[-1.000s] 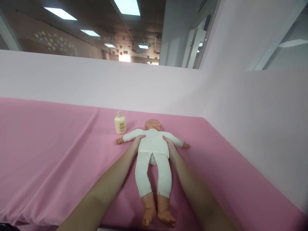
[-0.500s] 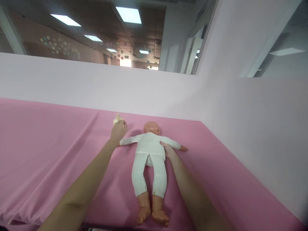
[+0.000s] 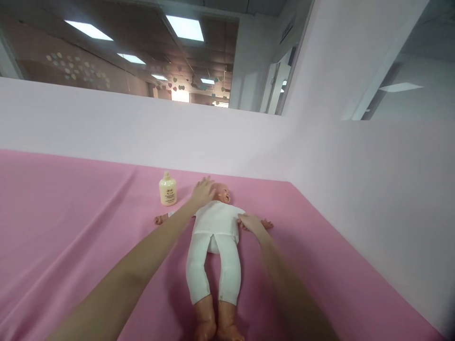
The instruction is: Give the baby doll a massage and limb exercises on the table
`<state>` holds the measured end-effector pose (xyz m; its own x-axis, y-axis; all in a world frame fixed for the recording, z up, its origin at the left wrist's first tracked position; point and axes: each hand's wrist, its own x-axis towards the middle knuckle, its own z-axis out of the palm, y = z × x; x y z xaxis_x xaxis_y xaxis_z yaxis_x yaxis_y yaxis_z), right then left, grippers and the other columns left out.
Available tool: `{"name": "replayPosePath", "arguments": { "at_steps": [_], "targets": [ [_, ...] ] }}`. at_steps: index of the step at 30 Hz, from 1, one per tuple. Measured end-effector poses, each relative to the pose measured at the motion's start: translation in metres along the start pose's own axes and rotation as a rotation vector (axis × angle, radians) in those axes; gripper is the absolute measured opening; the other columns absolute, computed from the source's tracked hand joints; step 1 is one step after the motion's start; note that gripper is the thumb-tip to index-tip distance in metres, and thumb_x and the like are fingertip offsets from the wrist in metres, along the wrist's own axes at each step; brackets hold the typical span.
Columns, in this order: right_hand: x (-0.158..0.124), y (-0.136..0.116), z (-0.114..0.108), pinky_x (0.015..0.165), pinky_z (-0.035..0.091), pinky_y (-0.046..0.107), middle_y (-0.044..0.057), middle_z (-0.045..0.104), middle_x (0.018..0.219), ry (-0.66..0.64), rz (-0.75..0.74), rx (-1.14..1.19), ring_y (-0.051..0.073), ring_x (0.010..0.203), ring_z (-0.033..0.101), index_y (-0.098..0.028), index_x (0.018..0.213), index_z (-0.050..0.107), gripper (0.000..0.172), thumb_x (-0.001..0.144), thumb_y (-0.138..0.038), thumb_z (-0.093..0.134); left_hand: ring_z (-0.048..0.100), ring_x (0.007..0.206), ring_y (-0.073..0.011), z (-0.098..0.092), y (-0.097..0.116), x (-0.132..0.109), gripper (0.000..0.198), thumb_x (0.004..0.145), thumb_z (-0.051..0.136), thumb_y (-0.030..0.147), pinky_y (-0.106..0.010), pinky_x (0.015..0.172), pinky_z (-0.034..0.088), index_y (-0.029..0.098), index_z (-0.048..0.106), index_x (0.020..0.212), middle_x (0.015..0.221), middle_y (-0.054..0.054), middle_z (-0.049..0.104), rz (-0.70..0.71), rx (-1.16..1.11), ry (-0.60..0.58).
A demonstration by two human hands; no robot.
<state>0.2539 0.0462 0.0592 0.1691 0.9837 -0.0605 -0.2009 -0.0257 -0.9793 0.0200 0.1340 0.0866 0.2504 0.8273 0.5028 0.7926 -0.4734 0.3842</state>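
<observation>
Baby doll (image 3: 217,221) lies flat on the pink sheet (image 3: 88,213), head (image 3: 223,192) far. Our left hand (image 3: 203,192) is spread at its head, contact unclear; our right hand (image 3: 250,222) curls by the right sleeve (image 3: 234,207), can't tell if gripping. We'd best steady lightly, no tugging.

Indoors; I read this as a training room for infant care, though I can't confirm its exact use. My evidence: baby doll (image 3: 216,220) in white on a pink cover (image 3: 81,213), pump bottle (image 3: 168,191) beside it. White walls (image 3: 142,130), windows set in two of them. In the front window (image 3: 209,54): a second, office-like ceiling, bright light panels (image 3: 185,28), heart-shaped decorations (image 3: 174,87). Through-view or reflection, can't tell.
</observation>
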Motion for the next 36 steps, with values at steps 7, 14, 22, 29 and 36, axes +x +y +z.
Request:
{"name": "replayPosePath", "arguments": {
  "at_steps": [7,14,22,29,36],
  "targets": [
    [0.018,0.024,0.030,0.095,0.045,0.031,0.002,0.069,0.100,0.023,-0.292,-0.292,0.019,0.097,0.061,-0.022,0.096,0.068,0.024,0.073,-0.019,0.067,0.022,0.147,-0.0420,0.054,0.043,0.031,0.065,0.084,0.060,0.057,-0.065,0.111,0.024,0.028,0.051,0.142,0.159,-0.013,0.034,-0.162,0.028,-0.123],
    [0.062,0.026,0.068,0.121,0.024,0.045,0.012,0.041,0.154,-0.089,-0.398,-0.433,0.026,0.146,0.034,-0.020,0.144,0.044,0.064,0.083,-0.037,0.059,0.034,0.143,-0.0276,0.065,0.001,0.017,0.047,0.095,0.041,0.033,-0.047,0.118,0.028,0.022,0.055,0.138,0.152,-0.010,0.045,-0.185,-0.219,0.118],
    [0.097,0.027,0.098,0.125,0.012,0.043,0.003,0.020,0.165,-0.338,-0.450,-0.554,0.025,0.154,0.011,-0.029,0.146,0.047,0.062,0.090,-0.053,0.055,0.037,0.144,-0.0200,0.070,-0.034,0.007,0.046,0.099,0.034,0.032,-0.039,0.123,0.021,0.020,0.054,0.139,0.150,-0.008,0.050,-0.118,-0.600,0.215],
    [0.125,0.054,0.090,0.124,0.018,0.042,0.006,0.023,0.164,-0.303,-0.335,-0.338,0.023,0.152,0.022,-0.026,0.158,0.018,0.104,0.076,-0.062,0.070,0.036,0.145,-0.0189,0.081,-0.049,0.003,0.048,0.099,0.040,0.043,-0.036,0.123,0.021,0.020,0.054,0.140,0.153,-0.008,0.046,-0.132,-0.756,0.251],
    [0.129,0.065,0.087,0.125,0.018,0.040,0.005,0.027,0.163,-0.308,-0.434,-0.345,0.023,0.152,0.023,-0.025,0.158,0.020,0.099,0.080,-0.068,0.063,0.032,0.148,-0.0232,0.084,-0.058,0.006,0.052,0.102,0.030,0.047,-0.048,0.123,0.020,0.022,0.056,0.139,0.154,-0.008,0.044,0.017,-0.576,0.222]
  ]
}}
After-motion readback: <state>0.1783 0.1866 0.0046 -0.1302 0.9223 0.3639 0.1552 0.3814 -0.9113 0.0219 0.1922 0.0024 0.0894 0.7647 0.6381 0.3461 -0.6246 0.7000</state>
